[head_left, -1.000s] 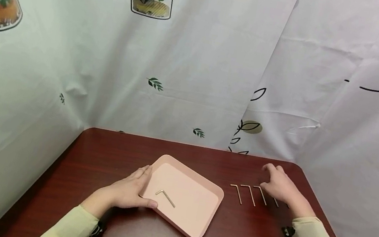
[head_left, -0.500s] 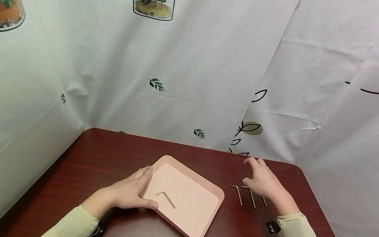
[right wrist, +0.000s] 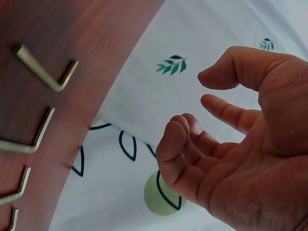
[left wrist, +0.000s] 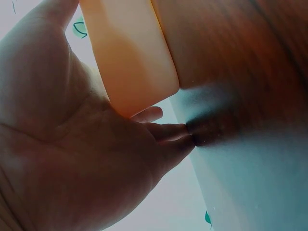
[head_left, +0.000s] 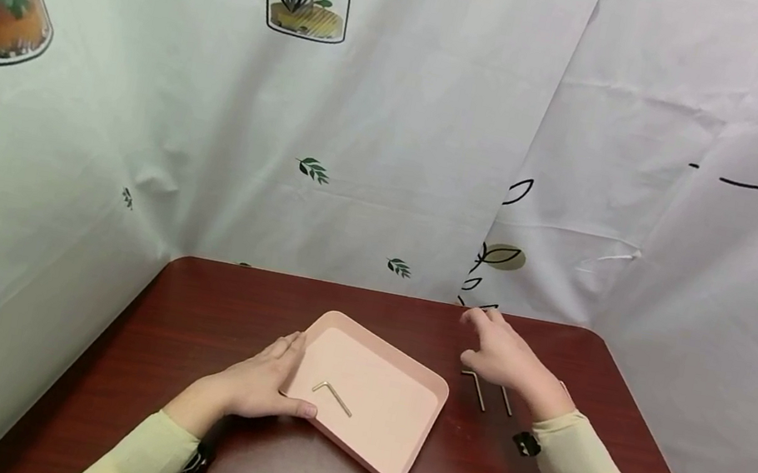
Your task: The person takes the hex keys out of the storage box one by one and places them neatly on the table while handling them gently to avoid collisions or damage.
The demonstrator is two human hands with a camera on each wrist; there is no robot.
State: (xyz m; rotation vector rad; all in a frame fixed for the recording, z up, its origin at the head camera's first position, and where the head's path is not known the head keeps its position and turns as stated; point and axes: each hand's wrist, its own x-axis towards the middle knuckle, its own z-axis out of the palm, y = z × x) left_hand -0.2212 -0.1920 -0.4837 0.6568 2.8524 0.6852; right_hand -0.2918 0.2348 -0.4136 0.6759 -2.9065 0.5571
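Note:
A shallow pink tray (head_left: 375, 346) sits at an angle mid-table, with one L-shaped hex key (head_left: 334, 398) lying inside. My left hand (head_left: 250, 383) rests against its left corner, fingers straight along the outer wall and thumb at the front rim. In the left wrist view the fingertips reach the table beside the tray (left wrist: 132, 53). My right hand (head_left: 506, 356) hovers over a row of hex keys (head_left: 478, 391) to the tray's right, and partly hides them from the head camera. Its fingers are loosely bent around nothing, as the right wrist view shows; several hex keys (right wrist: 41, 70) lie nearby there.
The dark red wooden table (head_left: 239, 296) ends at a back edge close behind the right hand. White curtains (head_left: 384, 119) with plant prints hang behind and along both sides.
My right hand has moved left along the row, from the right end toward the key nearest the tray. The left hand and the tray have stayed in place.

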